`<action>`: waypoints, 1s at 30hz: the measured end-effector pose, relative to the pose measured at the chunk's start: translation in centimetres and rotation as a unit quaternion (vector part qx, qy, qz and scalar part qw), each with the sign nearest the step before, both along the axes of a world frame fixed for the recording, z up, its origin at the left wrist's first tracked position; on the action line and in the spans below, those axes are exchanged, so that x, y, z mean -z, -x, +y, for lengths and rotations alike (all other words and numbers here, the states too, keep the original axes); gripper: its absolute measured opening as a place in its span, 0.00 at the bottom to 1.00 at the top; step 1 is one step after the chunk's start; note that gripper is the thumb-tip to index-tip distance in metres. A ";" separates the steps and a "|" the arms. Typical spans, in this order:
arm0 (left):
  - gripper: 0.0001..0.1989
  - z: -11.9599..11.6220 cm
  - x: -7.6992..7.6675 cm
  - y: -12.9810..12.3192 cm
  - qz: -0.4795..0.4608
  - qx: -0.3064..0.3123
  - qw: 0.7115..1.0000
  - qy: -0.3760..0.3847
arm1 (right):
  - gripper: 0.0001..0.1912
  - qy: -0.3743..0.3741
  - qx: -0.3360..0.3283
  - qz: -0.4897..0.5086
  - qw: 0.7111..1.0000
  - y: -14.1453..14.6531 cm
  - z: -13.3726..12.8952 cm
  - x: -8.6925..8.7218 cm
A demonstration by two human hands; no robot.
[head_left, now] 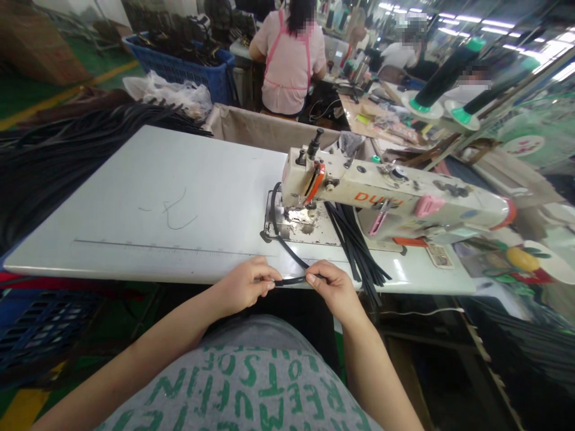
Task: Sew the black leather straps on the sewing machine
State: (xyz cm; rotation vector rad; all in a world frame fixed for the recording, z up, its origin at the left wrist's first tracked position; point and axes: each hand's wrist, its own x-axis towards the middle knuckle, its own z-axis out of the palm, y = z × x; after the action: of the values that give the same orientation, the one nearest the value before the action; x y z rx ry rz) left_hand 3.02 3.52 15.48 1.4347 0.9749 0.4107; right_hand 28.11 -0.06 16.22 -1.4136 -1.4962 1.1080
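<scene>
A narrow black strap [291,254] curves from beside the needle area of a sewing machine [350,185] down to the front edge of the white table. My left hand [254,280] pinches its end between thumb and fingers. A short way to the right, my right hand [332,287] grips the same strap, so a short piece is stretched between the two hands. Under the machine arm, to the right of the needle plate [296,227], lies a bundle of black strips [359,251] that hang over the table's front edge.
The white table [135,191] carries loose threads [175,215] and a printed ruler line. Many long black strips [67,155] are heaped at the left. Behind stand a blue crate [188,69] and a seated person [290,66]. Thread cones [444,78] rise at right.
</scene>
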 end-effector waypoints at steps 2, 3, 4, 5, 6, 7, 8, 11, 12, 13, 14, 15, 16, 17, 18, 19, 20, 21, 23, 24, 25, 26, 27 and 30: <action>0.12 0.0 -0.1 0.0 0.004 -0.009 0.999 -0.046 | 0.09 -0.008 -0.001 -0.007 1.000 0.1 -0.1 -0.1; 0.12 -0.1 -0.1 0.0 0.005 -0.010 0.998 -0.056 | 0.09 -0.011 0.000 -0.011 1.000 0.1 -0.1 -0.1; 0.12 -0.1 -0.2 0.0 0.007 -0.010 0.998 -0.058 | 0.08 -0.014 0.000 -0.014 1.000 0.1 -0.1 -0.1; 0.12 -0.1 -0.3 0.1 0.009 -0.010 0.998 -0.053 | 0.08 -0.016 0.001 -0.018 1.000 0.1 -0.1 0.0; 0.12 -0.2 -0.4 0.1 0.010 -0.011 0.999 -0.045 | 0.08 -0.018 0.001 -0.023 1.000 0.1 -0.1 0.1; 0.12 -0.2 -0.5 0.1 0.011 -0.012 0.999 -0.033 | 0.08 -0.019 0.001 -0.027 0.999 0.1 -0.1 0.1; 0.13 -0.2 -0.5 0.1 0.011 -0.011 1.000 -0.016 | 0.08 -0.022 0.002 -0.033 0.999 0.1 0.0 0.2; 0.15 -0.2 -0.5 0.1 0.007 -0.003 0.998 0.067 | 0.07 -0.032 0.008 -0.054 0.998 0.2 0.1 0.4; 0.16 -0.2 -0.5 0.1 0.005 0.001 0.995 0.099 | 0.07 -0.036 0.010 -0.062 0.997 0.3 0.1 0.5; 0.17 -0.1 -0.4 0.1 0.002 0.003 0.992 0.126 | 0.06 -0.040 0.013 -0.071 0.997 0.4 0.1 0.4; 0.18 -0.1 -0.3 0.1 0.000 0.004 0.989 0.146 | 0.07 -0.045 0.015 -0.081 0.996 0.6 0.0 0.4; 0.18 0.0 -0.2 0.2 -0.002 0.002 0.987 0.158 | 0.07 -0.049 0.017 -0.090 0.995 0.8 0.0 0.3; 0.18 0.0 -0.1 0.2 -0.004 -0.001 0.987 0.161 | 0.07 -0.053 0.020 -0.099 0.993 1.0 -0.1 0.2; 0.17 0.1 0.1 0.3 -0.005 -0.007 0.987 0.158 | 0.07 -0.057 0.021 -0.108 0.992 1.2 -0.2 0.0; 0.17 0.1 0.2 0.3 -0.006 -0.016 0.988 0.152 | 0.07 -0.061 0.022 -0.115 0.991 1.4 -0.3 -0.1; 0.17 0.1 0.4 0.3 -0.008 -0.023 0.989 0.146 | 0.07 -0.064 0.021 -0.122 0.990 1.6 -0.4 -0.2; 0.16 0.1 0.5 0.3 -0.011 -0.029 0.990 0.141 | 0.07 -0.066 0.020 -0.128 0.989 1.8 -0.5 -0.3; 0.16 0.1 0.7 0.3 -0.014 -0.033 0.990 0.139 | 0.08 -0.068 0.020 -0.133 0.989 1.9 -0.6 -0.4; 0.15 0.0 0.9 0.3 -0.020 -0.036 0.989 0.139 | 0.08 -0.071 0.021 -0.140 0.987 2.1 -0.7 -0.4; 0.15 0.0 0.9 0.4 -0.023 -0.037 0.989 0.138 | 0.08 -0.071 0.023 -0.142 0.987 2.1 -0.8 -0.3; 0.14 0.0 0.9 0.4 -0.024 -0.036 0.990 0.137 | 0.08 -0.071 0.025 -0.143 0.987 2.1 -0.8 -0.3; 0.14 0.0 0.9 0.5 -0.025 -0.032 0.990 0.134 | 0.09 -0.070 0.028 -0.143 0.987 2.0 -0.8 -0.2; 0.14 0.1 0.8 0.6 -0.026 -0.026 0.991 0.131 | 0.09 -0.069 0.030 -0.142 0.987 1.9 -0.8 0.0; 0.13 0.2 0.4 0.7 -0.037 0.003 0.992 0.119 | 0.09 -0.061 0.031 -0.128 0.989 1.5 -0.7 0.4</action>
State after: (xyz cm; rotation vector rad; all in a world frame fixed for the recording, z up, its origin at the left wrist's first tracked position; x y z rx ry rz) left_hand 2.27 3.73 15.09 1.1986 0.9278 0.3286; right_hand 26.60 -0.75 15.79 -1.5497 -1.6563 0.8047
